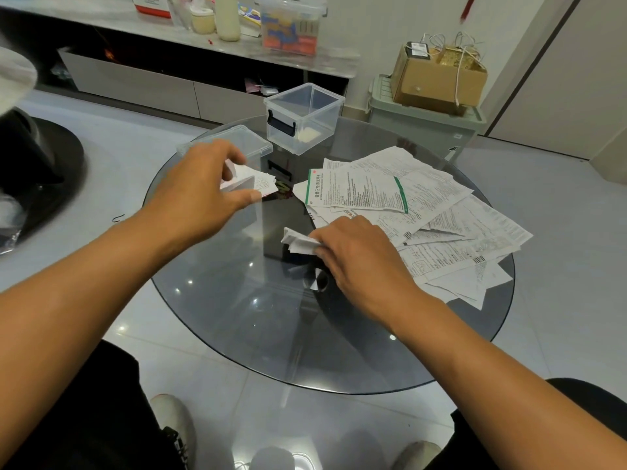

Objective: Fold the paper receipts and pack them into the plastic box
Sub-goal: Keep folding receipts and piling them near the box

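Observation:
A clear plastic box (pixel 307 106) with a black handle stands open at the far side of the round glass table (pixel 237 300). Something pale lies in its bottom. Its clear lid (pixel 251 139) lies to the left of it. My left hand (pixel 200 188) holds a folded white receipt (pixel 252 181) above the table, in front of the lid. My right hand (pixel 359 252) pinches a crumpled, partly folded receipt (pixel 298 240) low over the glass. A loose pile of printed receipts and leaflets (pixel 424 212) spreads over the table's right half.
A low cabinet (pixel 135 83) with bottles and a filled plastic container (pixel 291 25) runs along the back wall. A cardboard box (pixel 437 76) sits on a green bin at back right. A black chair base (pixel 40 171) stands to the left. My knees and shoes are under the table's near edge.

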The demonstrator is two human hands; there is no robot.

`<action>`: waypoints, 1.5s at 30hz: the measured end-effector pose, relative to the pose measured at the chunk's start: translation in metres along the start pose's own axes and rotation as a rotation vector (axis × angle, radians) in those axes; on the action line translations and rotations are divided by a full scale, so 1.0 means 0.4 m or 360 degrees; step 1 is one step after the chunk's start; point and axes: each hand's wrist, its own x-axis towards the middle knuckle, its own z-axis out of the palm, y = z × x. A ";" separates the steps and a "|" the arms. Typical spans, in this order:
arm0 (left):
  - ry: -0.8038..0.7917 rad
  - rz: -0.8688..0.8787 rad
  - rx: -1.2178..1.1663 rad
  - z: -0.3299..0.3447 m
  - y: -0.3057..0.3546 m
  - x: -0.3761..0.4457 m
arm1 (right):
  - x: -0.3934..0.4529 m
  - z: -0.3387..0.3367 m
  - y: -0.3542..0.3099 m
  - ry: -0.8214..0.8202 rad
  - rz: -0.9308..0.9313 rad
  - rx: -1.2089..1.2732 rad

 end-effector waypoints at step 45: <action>-0.0953 0.0068 -0.0193 0.043 0.022 -0.033 | -0.010 -0.020 0.013 -0.0163 0.0129 0.0742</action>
